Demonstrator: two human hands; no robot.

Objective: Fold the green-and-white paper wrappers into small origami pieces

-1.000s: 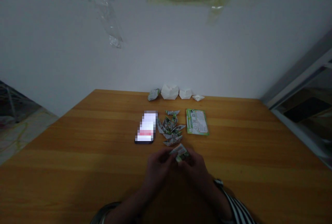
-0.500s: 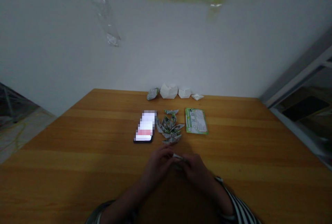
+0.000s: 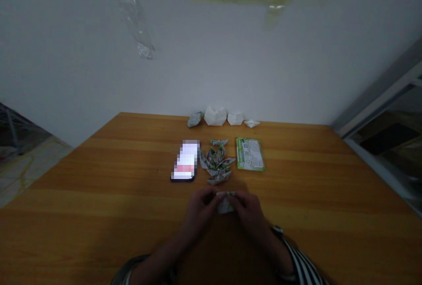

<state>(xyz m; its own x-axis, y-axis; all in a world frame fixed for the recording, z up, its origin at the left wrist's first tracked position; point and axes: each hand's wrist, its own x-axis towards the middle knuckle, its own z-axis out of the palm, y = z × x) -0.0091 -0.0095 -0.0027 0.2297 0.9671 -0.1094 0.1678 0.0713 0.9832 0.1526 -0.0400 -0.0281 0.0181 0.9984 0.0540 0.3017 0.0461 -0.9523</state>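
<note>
Holding one small folded sheet of printed paper (image 3: 225, 206) between them, the left hand (image 3: 200, 208) and right hand (image 3: 249, 211) pinch it narrowly with thumbs and fingers, on the near side of the cluster of folded printed-paper pieces (image 3: 217, 172). Left of the cluster, one smartphone (image 3: 185, 162), screen lit and pixelated; right of it, one flat green-and-white printed rectangle (image 3: 250, 154); beyond it, one folded printed-paper lump (image 3: 194, 119) and three white folded-paper pieces (image 3: 215, 116) in a row; beneath it, a wooden tabletop (image 3: 99, 175).

the right hand (image 3: 249, 209) partly covers the paper (image 3: 224, 207).
</note>
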